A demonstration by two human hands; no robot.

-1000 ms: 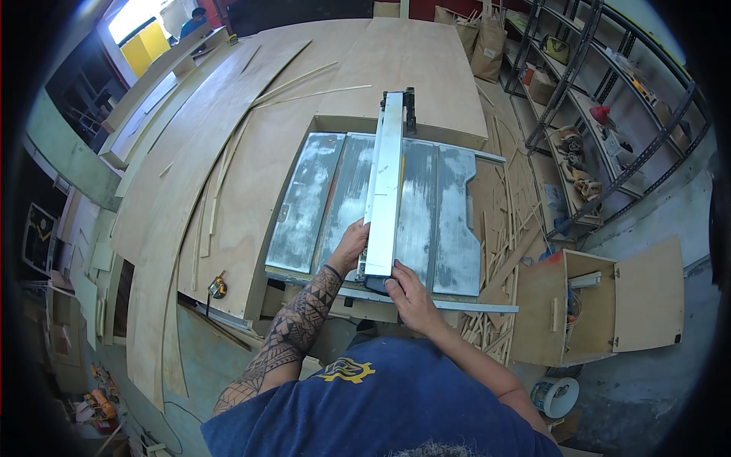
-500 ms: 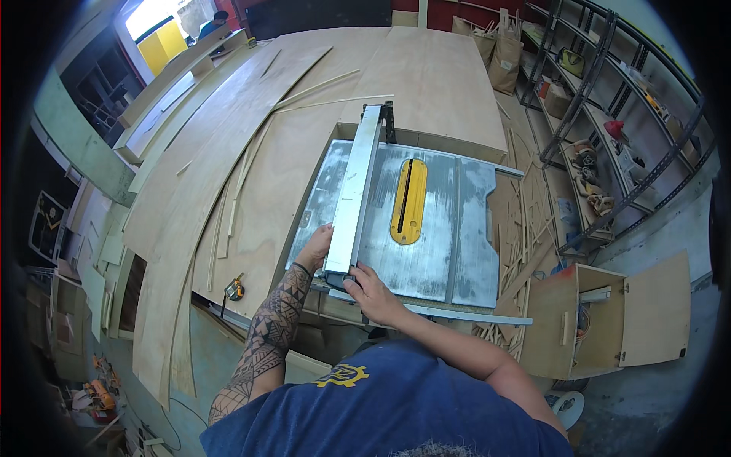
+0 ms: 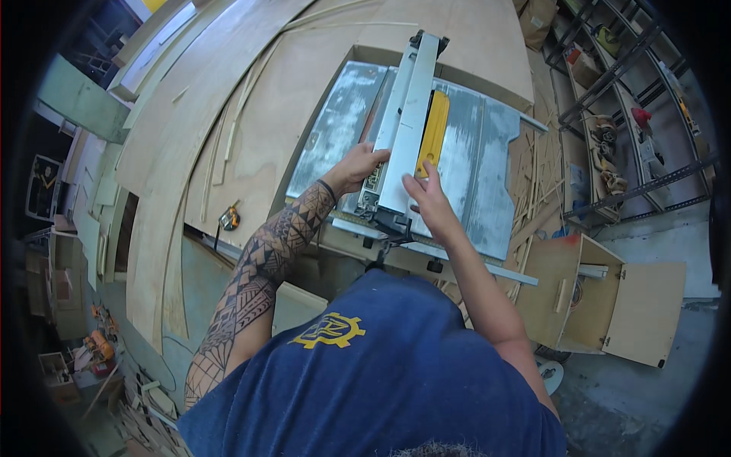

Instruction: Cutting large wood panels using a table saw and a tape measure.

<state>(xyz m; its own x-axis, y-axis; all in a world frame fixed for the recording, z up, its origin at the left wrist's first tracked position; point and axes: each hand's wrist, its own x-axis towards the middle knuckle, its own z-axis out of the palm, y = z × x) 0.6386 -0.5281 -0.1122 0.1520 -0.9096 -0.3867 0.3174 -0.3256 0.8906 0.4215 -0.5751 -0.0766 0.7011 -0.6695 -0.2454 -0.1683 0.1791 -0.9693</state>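
A table saw with a grey metal top point(image 3: 472, 160) lies in front of me, set in a cut-out of the plywood surface. Across it runs a long silver rip fence point(image 3: 410, 129), with a black clamp at its near end. My left hand point(image 3: 358, 167) grips the fence's left side near that end, thumb on the metal. At the fence's right side is my right hand point(image 3: 432, 199), thumb and forefinger spread apart, the thumb by the fence's edge. The forefinger points at the yellow throat plate point(image 3: 435, 129), whose left edge the fence partly hides. No blade shows above it.
Large plywood sheets point(image 3: 198, 129) and thin wood strips point(image 3: 242, 129) spread left and beyond. A tape measure point(image 3: 228, 218) lies at the left. Offcuts point(image 3: 537, 179) pile right of the saw, near a wooden cabinet point(image 3: 567, 289) with its door open and a metal shelf rack point(image 3: 609, 99).
The fence has shifted right, from left of the throat plate to its edge. Both hands have moved with it, and my right hand has left the near-end clamp. The view has tilted down.
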